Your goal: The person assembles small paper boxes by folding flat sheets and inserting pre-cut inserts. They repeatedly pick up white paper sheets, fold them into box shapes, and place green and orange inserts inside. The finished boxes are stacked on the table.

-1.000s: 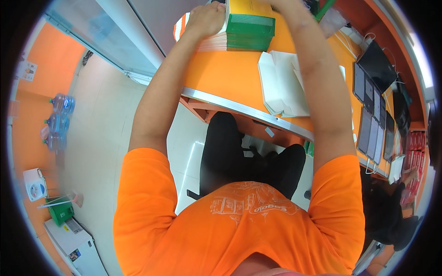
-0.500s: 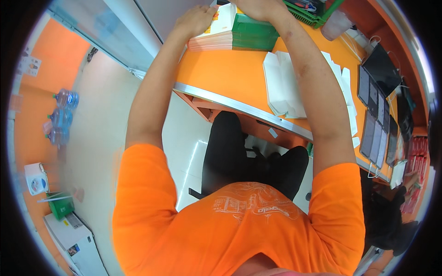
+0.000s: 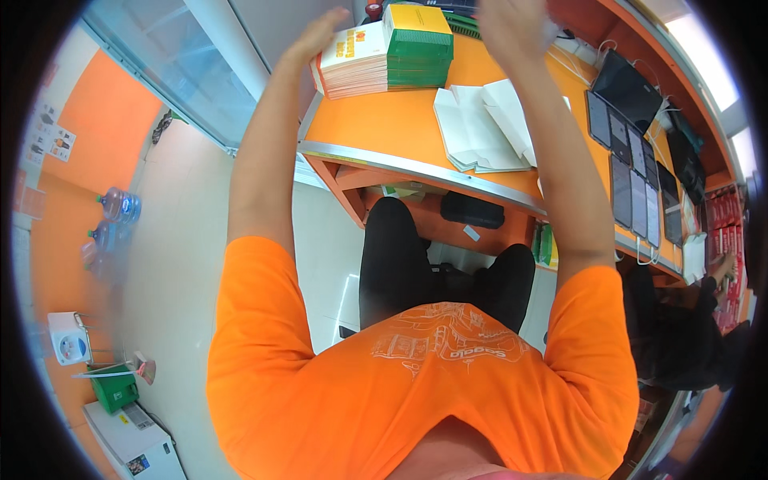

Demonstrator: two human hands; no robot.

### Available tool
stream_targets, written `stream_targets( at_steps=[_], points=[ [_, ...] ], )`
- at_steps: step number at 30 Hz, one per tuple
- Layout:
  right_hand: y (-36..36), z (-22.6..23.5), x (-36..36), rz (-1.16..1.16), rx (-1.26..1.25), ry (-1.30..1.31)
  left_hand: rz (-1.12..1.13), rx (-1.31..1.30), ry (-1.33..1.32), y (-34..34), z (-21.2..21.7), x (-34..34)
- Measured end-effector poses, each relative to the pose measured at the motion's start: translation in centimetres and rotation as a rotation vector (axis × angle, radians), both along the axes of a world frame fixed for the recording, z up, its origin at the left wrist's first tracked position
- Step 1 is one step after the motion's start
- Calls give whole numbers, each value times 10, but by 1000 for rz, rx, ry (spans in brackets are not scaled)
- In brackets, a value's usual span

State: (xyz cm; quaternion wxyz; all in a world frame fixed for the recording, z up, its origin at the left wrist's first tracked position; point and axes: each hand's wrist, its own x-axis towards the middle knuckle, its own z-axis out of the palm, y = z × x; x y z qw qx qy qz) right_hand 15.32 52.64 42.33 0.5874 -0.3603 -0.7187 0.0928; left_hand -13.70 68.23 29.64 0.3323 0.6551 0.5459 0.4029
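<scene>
On the orange table (image 3: 376,128) stands a white stack of thin flat pieces (image 3: 356,46) with orange print and reddish edges; whether these are booklets or folded cartons I cannot tell. Pressed against its right side is a green stack (image 3: 419,60) with a yellow top. My left hand (image 3: 318,34) is just above the white stack's left side, fingers stretched out, holding nothing visible. To the right of the green stack, my right hand (image 3: 514,30) is raised over the table and smeared by motion, so its fingers are unclear. White folded paper sheets (image 3: 480,132) lie below it, partly covered by my right forearm.
Several phones (image 3: 632,188) lie in rows at the table's right side, with a dark tablet-like device (image 3: 626,90) and white cables behind. A glass-panelled door (image 3: 192,68) stands to the left. Water bottles (image 3: 120,206) are by the left wall. Another person's dark sleeve (image 3: 680,320) shows at right.
Both hands have come off the stacks: the left has lifted to the left, the right has moved right and up. The yellow top of the green stack is now uncovered. The whole view has shifted slightly.
</scene>
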Motion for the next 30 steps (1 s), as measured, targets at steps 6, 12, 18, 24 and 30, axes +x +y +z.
stream_targets(
  at_steps=[6, 12, 18, 24, 30],
  points=[
    [-214, -175, 58, 519, -817, -295, -3, 546, 9, 7, 65, 20],
    [-248, -402, 200, -335, -1028, -649, -294, 34, 249, -111, 177, 106],
    [-241, -502, 306, -923, -1545, -398, -117, 117, 622, -12, 66, 150],
    [-227, -502, 268, -890, -1801, -549, -53, 304, 475, -43, 34, 120],
    [-229, -512, 267, -864, -1780, -705, -60, 344, 521, -43, 27, 123]
  ],
)
